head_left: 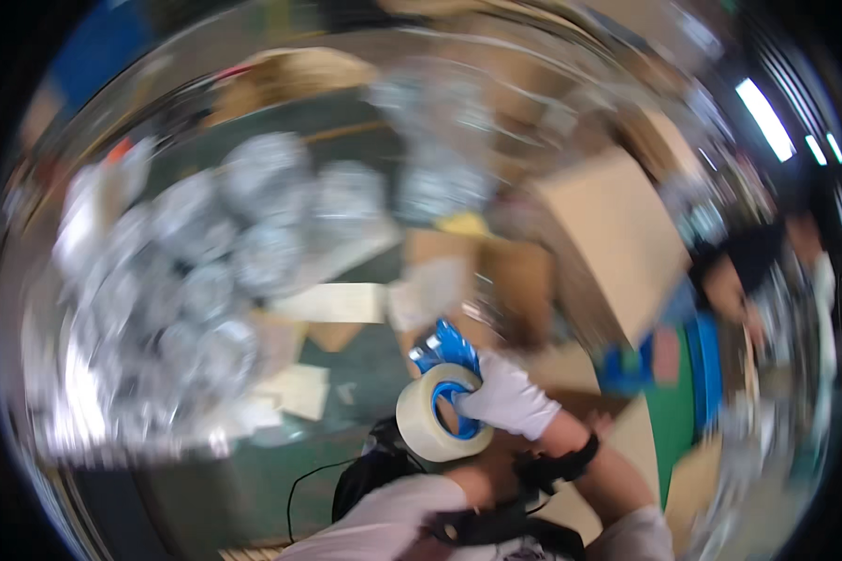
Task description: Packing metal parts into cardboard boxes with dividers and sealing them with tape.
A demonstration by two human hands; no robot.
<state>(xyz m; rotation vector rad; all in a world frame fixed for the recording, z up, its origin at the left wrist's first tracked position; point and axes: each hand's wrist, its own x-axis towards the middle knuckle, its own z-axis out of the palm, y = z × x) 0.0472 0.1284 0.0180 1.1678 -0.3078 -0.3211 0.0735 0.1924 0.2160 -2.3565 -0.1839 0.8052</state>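
My right hand [515, 393], in a white glove, is closed on a blue tape dispenser [444, 348] with a wide roll of clear tape [421, 416] on it. The roll faces left, above the green work surface. From the lower left my left forearm runs behind my right wrist. A few fingertips, apparently of my left hand [602, 425], show past that wrist beside brown cardboard [627, 458]. The rest of that hand is hidden. Both forearms wear black straps. Much of the picture is smeared by motion.
Several clear plastic-wrapped bundles [206, 290] crowd the table's left side. Pale paper sheets [332, 303] lie near the middle. A large cardboard box [613, 234] stands at the right, beside a blue-edged green surface [678, 402]. Another person [744, 271] works at far right.
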